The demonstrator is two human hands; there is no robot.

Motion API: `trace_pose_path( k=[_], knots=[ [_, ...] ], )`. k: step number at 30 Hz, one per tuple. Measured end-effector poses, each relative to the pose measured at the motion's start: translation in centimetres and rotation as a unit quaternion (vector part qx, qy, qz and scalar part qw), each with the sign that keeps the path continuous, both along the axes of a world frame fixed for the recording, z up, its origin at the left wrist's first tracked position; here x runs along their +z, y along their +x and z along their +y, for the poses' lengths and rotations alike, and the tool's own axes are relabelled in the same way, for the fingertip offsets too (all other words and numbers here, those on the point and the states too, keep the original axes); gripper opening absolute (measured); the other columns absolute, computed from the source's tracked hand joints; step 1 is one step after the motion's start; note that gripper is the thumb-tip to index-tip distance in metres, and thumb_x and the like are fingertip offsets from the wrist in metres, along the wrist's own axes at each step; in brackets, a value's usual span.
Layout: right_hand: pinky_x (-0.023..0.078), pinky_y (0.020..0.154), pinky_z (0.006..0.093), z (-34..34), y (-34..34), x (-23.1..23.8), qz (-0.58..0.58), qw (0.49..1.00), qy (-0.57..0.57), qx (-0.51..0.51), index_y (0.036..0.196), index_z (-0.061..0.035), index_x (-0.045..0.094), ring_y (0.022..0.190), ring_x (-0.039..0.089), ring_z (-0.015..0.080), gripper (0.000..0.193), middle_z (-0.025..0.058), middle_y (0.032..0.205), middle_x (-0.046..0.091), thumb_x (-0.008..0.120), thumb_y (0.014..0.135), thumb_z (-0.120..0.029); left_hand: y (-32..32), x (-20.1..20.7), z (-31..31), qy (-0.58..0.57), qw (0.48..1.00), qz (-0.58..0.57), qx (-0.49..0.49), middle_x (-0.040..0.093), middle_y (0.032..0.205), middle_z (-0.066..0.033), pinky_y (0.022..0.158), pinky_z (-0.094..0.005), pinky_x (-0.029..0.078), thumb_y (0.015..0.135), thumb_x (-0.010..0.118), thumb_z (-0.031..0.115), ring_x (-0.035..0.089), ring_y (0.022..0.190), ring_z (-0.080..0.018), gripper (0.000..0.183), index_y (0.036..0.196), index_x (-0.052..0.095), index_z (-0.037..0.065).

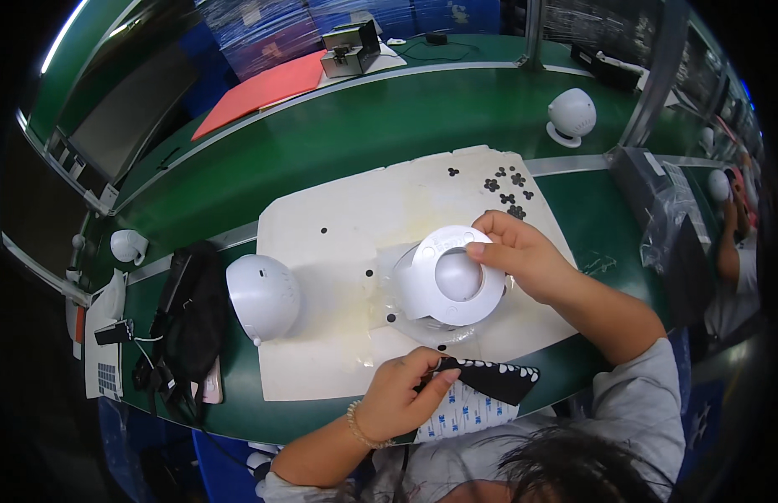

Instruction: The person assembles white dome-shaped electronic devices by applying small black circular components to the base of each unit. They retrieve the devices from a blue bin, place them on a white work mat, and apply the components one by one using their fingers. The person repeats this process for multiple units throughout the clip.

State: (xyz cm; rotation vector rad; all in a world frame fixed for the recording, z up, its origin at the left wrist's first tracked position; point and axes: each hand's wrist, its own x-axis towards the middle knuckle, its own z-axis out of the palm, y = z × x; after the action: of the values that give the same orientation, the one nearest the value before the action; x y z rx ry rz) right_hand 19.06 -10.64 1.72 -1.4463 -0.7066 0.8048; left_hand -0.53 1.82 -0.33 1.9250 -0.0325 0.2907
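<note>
My right hand (523, 256) is closed on the rim of a white ring-shaped base (488, 289). That base belongs to a rounded white device lying on the pale board (322, 369), with its underside turned up and clear plastic film under it. Lower down, my left hand (410, 394) pinches the left end of a black sheet (498, 381) with white round spots along its upper edge. Beneath this sheet lies a white sheet with blue print (464, 415). A second white rounded device (263, 298) stands on the board's left side.
Black dot clusters (508, 199) lie at the board's upper right, with single dots elsewhere. More white devices sit at the back right (572, 116) and far left (129, 246). A black bag (196, 318) and cables lie left. A grey box (640, 184) and another person are right.
</note>
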Motion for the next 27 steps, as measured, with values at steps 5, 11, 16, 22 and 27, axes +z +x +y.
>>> trace_pose_path(
  k=[5, 11, 16, 22, 27],
  knots=[
    [0.041, 0.079, 0.0333, -2.0, -2.4, 1.7, -0.528, 0.828, 0.028, -0.185, 0.103, -0.0043, 0.052, 0.096, 0.052, 0.0216, 0.034, 0.0112, 0.099, 0.056, 0.065, 0.076, -0.021, -0.2, 0.2, 0.1, 0.023, 0.999, 0.006, 0.028, 0.057, 0.062, -0.0108, 0.049, -0.0271, 0.043, 0.079, 0.06, 0.01, 0.057, 0.052, -0.0196, 0.013, 0.082, 0.053, 0.0],
    [0.032, 0.089, 0.0391, -1.9, -6.3, 2.3, -0.528, 0.842, 0.092, 0.055, 0.087, -0.0086, 0.06, 0.111, 0.043, 0.0262, 0.021, 0.0066, 0.112, 0.052, 0.067, 0.07, -0.018, -0.2, -0.1, 0.1, 0.085, 0.994, -0.053, 0.042, 0.056, 0.062, -0.0107, 0.047, -0.0292, 0.043, 0.077, 0.062, 0.009, 0.055, 0.05, -0.0234, 0.012, 0.08, 0.054, 0.001],
    [0.033, 0.084, 0.0366, -1.8, -6.9, 1.3, -0.578, 0.801, 0.15, 0.049, 0.082, -0.0115, 0.06, 0.106, 0.047, 0.0231, 0.016, 0.0018, 0.105, 0.055, 0.067, 0.069, -0.017, 0.1, -0.1, 0.2, 0.101, 0.988, -0.106, 0.053, 0.054, 0.061, -0.0108, 0.046, -0.0307, 0.042, 0.075, 0.063, 0.01, 0.054, 0.051, -0.025, 0.011, 0.077, 0.054, 0.002],
    [0.033, 0.077, 0.0317, -2.2, -6.9, 1.7, -0.524, 0.841, 0.125, 0.05, 0.093, -0.0121, 0.059, 0.094, 0.052, 0.017, 0.026, -0.0022, 0.091, 0.058, 0.068, 0.069, -0.016, -0.1, 0.1, 0.3, 0.084, 0.992, -0.076, 0.052, 0.053, 0.06, -0.0109, 0.046, -0.0314, 0.039, 0.078, 0.061, 0.012, 0.052, 0.051, -0.0254, 0.013, 0.072, 0.055, 0.002],
    [0.033, 0.072, 0.0297, -1.9, -6.9, 0.2, -0.554, 0.818, 0.153, 0.011, 0.088, -0.0129, 0.061, 0.086, 0.055, 0.0139, 0.025, -0.0037, 0.089, 0.061, 0.072, 0.065, -0.014, 0.0, -0.1, 0.4, 0.027, 0.997, -0.074, 0.021, 0.05, 0.058, -0.0098, 0.044, -0.0309, 0.037, 0.081, 0.058, 0.015, 0.049, 0.049, -0.0248, 0.021, 0.066, 0.053, 0.002]
  ],
)
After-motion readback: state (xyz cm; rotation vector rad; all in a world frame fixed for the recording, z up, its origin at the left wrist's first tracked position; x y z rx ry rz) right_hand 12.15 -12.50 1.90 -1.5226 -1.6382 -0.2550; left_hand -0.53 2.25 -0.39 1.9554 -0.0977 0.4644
